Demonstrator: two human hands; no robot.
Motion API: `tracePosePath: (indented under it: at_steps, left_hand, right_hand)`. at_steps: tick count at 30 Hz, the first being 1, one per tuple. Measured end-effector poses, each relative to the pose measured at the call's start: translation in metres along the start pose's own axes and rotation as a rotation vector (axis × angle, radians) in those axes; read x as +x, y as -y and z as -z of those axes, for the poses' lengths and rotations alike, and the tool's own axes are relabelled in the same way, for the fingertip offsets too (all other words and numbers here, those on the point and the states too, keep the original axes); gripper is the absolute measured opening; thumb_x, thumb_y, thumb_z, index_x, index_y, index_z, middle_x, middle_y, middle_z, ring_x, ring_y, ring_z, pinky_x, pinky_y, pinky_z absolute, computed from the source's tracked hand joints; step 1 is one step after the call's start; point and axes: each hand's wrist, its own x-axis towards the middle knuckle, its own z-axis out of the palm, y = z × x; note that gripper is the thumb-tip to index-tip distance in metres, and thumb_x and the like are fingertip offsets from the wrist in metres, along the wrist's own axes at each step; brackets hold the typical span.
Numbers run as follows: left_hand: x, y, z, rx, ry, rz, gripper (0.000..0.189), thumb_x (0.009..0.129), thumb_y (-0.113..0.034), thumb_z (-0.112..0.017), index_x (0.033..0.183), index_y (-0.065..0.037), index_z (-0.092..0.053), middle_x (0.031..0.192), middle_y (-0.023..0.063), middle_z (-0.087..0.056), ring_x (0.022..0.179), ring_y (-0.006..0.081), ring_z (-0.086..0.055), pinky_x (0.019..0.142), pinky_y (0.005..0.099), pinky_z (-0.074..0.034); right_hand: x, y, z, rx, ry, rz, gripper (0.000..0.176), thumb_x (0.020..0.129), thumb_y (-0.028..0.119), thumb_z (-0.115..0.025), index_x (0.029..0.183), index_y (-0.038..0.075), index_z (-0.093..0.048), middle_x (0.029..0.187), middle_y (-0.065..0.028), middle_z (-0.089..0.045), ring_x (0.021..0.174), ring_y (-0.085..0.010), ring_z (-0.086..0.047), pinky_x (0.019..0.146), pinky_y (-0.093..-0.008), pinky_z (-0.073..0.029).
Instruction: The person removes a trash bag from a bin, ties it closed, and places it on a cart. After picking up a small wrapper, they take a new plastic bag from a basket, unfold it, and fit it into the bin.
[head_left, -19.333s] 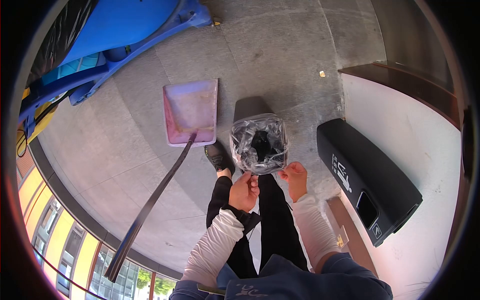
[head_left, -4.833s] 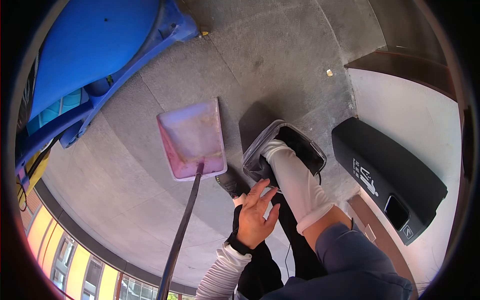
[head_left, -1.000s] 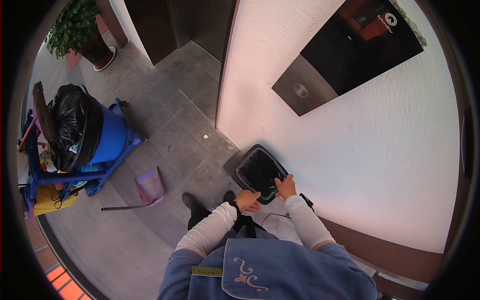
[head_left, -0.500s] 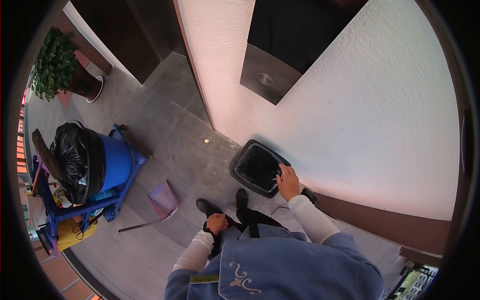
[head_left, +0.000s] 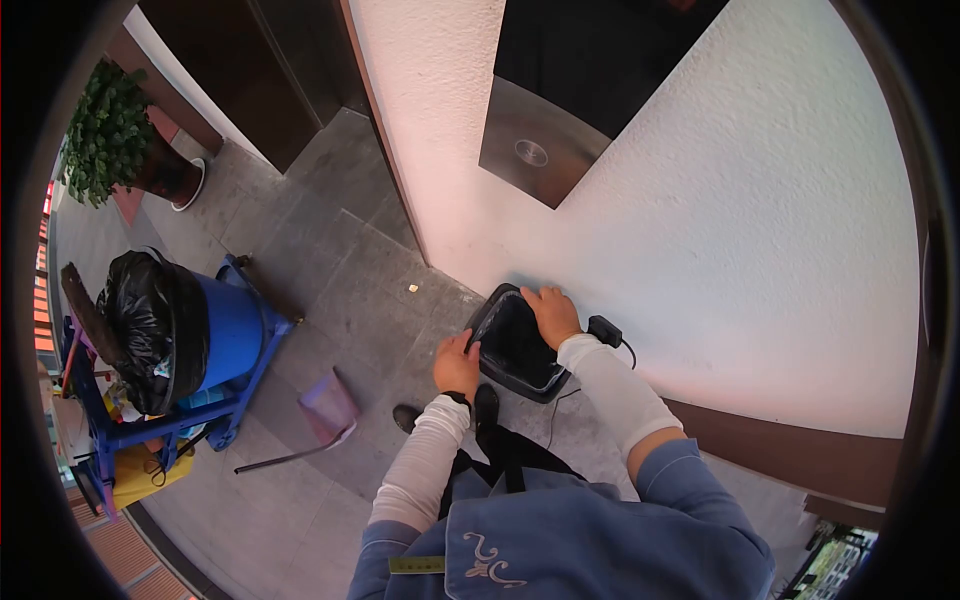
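A black trash bin with a dark plastic liner inside stands on the floor against the white wall. My left hand grips the bin's left edge, thumb and fingers at the rim. On the far right side, my right hand has its fingers closed over the rim, with the liner beneath them. Whether the fingers pinch the liner as well as the rim, I cannot make out. Both hands are at the bin's opening, one on either side.
A blue cart carries a blue bucket lined with a black bag at left. A pink dustpan with a long handle lies on the floor. A black plug with a cable is by the wall. A potted plant stands farther back.
My left hand has moved from near my lap up to the bin's left rim. My right hand has shifted from the near right edge to the far edge. The bin has turned slightly.
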Motion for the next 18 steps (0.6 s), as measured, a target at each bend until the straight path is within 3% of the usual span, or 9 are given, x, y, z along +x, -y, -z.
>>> tracePosePath:
  at_steps: [9, 18]
  left_hand:
    - [0.015, -0.02, -0.002, 0.261, 0.141, -0.07, 0.021, 0.076, -0.011, -0.063, 0.095, -0.006, -0.061, 0.095, 0.0135, -0.057, 0.088, 0.0334, -0.056, 0.075, 0.0411, -0.046]
    - [0.005, -0.019, -0.003, 0.351, 0.163, -0.138, 0.023, 0.08, -0.011, -0.059, 0.101, -0.004, -0.06, 0.09, 0.0132, -0.056, 0.085, 0.0321, -0.055, 0.072, 0.0412, -0.046]
  right_hand:
    - [-0.005, 0.004, -0.005, 0.041, -0.05, 0.017, 0.035, 0.078, 0.008, -0.05, 0.113, 0.01, -0.055, 0.084, -0.0089, -0.051, 0.083, -0.0266, -0.052, 0.067, -0.036, -0.045]
    - [-0.005, 0.012, -0.003, -0.023, -0.029, -0.006, 0.036, 0.079, 0.009, -0.05, 0.114, 0.008, -0.055, 0.085, -0.0083, -0.051, 0.082, -0.025, -0.051, 0.069, -0.0343, -0.044]
